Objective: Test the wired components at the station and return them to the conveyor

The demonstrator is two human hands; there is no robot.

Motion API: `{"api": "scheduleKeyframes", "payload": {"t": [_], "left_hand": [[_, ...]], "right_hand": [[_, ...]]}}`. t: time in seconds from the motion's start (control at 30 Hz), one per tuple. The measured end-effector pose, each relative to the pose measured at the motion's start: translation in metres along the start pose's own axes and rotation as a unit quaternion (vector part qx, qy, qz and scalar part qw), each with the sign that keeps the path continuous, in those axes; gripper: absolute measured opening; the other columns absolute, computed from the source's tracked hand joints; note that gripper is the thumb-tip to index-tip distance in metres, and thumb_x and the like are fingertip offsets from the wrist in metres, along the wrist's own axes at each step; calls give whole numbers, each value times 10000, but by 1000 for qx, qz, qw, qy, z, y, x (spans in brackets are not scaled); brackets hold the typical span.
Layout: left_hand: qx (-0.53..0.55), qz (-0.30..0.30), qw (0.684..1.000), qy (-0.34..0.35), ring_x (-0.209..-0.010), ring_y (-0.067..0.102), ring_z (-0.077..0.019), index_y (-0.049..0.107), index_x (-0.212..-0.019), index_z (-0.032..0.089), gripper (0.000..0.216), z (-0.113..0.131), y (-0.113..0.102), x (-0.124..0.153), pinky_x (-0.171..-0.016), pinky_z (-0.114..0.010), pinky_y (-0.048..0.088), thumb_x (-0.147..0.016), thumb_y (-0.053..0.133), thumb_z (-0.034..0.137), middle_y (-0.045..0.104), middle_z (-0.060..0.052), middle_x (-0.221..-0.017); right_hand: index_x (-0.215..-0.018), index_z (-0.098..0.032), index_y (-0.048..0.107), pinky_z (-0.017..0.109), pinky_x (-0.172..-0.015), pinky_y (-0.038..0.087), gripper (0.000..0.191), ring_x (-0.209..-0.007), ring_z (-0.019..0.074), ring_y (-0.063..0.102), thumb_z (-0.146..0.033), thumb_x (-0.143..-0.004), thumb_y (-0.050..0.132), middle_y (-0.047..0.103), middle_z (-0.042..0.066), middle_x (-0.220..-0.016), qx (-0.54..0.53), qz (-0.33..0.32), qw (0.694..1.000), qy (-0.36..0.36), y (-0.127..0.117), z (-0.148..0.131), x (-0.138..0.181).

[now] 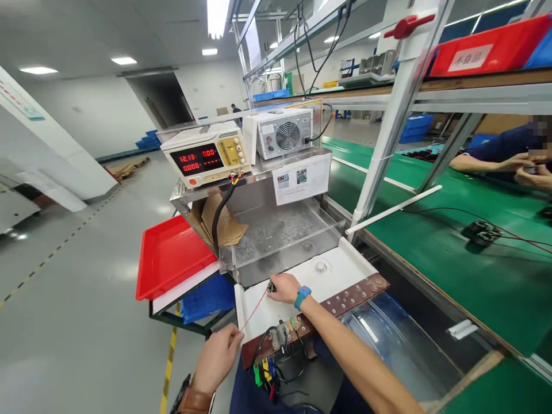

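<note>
Right hand (285,288) — fingers closed on small green part (271,286). Left hand (217,353) — fingers pinched together on red wire (255,310), running straight to part in right fingers. Beneath right fingers: white tray (345,264). Beyond fingers: power supply (225,150), lit display (196,161).

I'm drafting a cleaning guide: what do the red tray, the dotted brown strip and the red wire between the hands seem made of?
Red tray: probably moulded plastic, smooth and slightly glossy, with even colour.
Brown strip: perhaps wood or laminate board, its flat brown face looking worn.
Red wire: likely plastic-insulated, being thin and evenly red; its core is hidden.
</note>
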State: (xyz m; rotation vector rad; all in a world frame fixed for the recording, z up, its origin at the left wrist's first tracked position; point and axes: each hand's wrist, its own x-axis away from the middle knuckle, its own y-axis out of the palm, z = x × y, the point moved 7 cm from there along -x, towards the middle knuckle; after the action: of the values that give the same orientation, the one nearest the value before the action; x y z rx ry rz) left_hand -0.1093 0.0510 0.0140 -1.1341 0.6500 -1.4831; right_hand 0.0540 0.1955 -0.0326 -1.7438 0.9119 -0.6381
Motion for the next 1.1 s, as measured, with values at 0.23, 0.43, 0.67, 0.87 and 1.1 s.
{"api": "scheduleKeyframes", "payload": {"t": [0.23,0.43,0.67,0.87,1.1], "left_hand": [[504,-121,855,-12,-485,540,-117,463,-761,199,388,24,50,-15,-530,-234,381,-767,584,568,564,41,-528],[698,-183,693,-5,-596,586,-112,487,-863,190,301,75,49,-19,-589,-239,449,-775,679,406,573,37,-656],[699,-232,677,-13,-582,614,-144,520,-819,172,275,70,63,27,-562,-242,429,-855,573,440,555,8,-590],[683,-241,688,-42,-612,648,-154,521,-795,170,321,58,90,56,-546,-235,469,-814,618,476,638,-42,-657],[640,-201,740,-56,-549,655,-137,484,-856,188,403,68,81,45,-397,-168,436,-799,576,576,668,-37,-695]], "right_hand": [[-1049,-198,574,265,-727,383,372,-858,206,613,-489,-821,613,666,56,-902,-66,42,994,-80,17,-11,4],[-1004,-192,555,251,-647,347,286,-773,189,624,-440,-863,536,676,39,-824,-80,91,991,61,9,14,3],[-995,-183,566,276,-658,368,382,-829,239,651,-533,-851,514,702,94,-873,-7,41,985,170,13,30,3],[-1052,-179,576,301,-709,412,481,-885,265,654,-606,-843,503,707,115,-920,27,-6,987,158,22,24,0],[-1028,-147,610,313,-705,434,546,-876,282,664,-637,-789,571,707,142,-905,43,-17,986,161,27,26,0]]}}
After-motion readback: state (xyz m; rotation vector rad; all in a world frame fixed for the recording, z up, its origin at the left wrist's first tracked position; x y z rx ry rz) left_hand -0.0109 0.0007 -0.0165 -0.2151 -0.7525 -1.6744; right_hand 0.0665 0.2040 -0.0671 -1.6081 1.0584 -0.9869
